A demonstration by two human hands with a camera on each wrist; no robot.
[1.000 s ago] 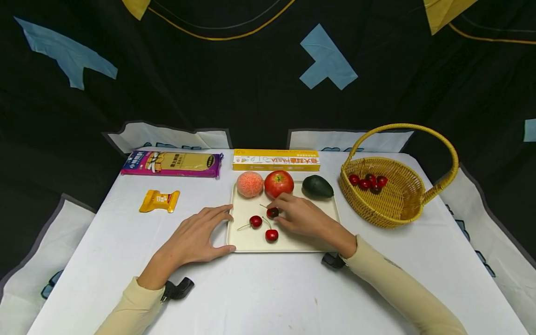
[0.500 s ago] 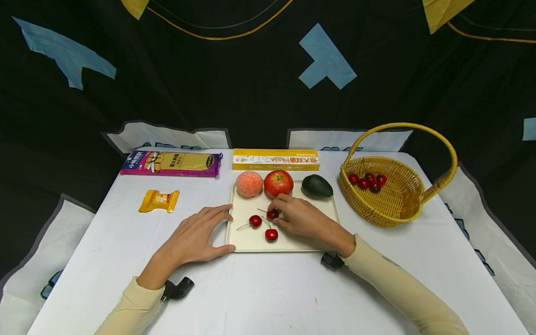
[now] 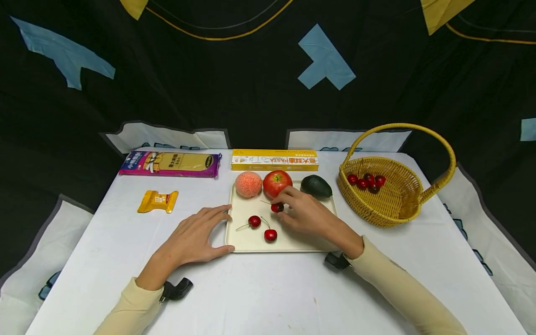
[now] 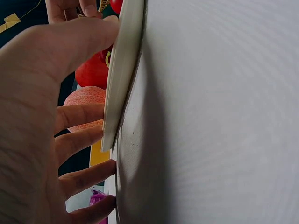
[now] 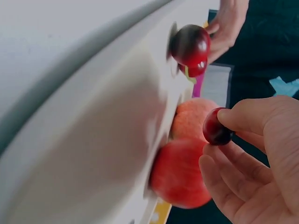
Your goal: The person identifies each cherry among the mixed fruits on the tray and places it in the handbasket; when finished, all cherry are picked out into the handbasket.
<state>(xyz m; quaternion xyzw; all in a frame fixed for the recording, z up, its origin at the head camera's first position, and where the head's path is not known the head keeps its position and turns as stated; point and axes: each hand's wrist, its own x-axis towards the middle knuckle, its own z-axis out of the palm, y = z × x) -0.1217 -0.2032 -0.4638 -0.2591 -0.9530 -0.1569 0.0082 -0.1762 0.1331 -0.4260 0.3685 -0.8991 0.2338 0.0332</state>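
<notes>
My right hand (image 3: 307, 215) pinches a dark red cherry (image 3: 277, 207) between thumb and fingers above the cream tray (image 3: 301, 244). In the right wrist view that held cherry (image 5: 217, 127) appears lifted off the tray surface. Two more stemmed cherries lie on the tray, one to the left (image 3: 254, 222) and one nearer the front (image 3: 270, 236). My left hand (image 3: 194, 237) rests at the tray's left edge, fingers spread and thumb at the front corner. Along the tray's back sit a rough pink-orange fruit (image 3: 249, 184), a red apple (image 3: 277, 183) and an avocado (image 3: 317, 186).
A yellow wicker basket (image 3: 393, 197) with a tall handle stands at the right, several cherries (image 3: 367, 181) inside. Behind the tray lies a yellow pasta box (image 3: 274, 160). At the left are a purple noodle packet (image 3: 171, 164) and a small orange wrapped snack (image 3: 158, 201).
My right hand shifts slightly right and up, and the pinched cherry moves with it, away from the other two. My left hand stays at the tray's edge.
</notes>
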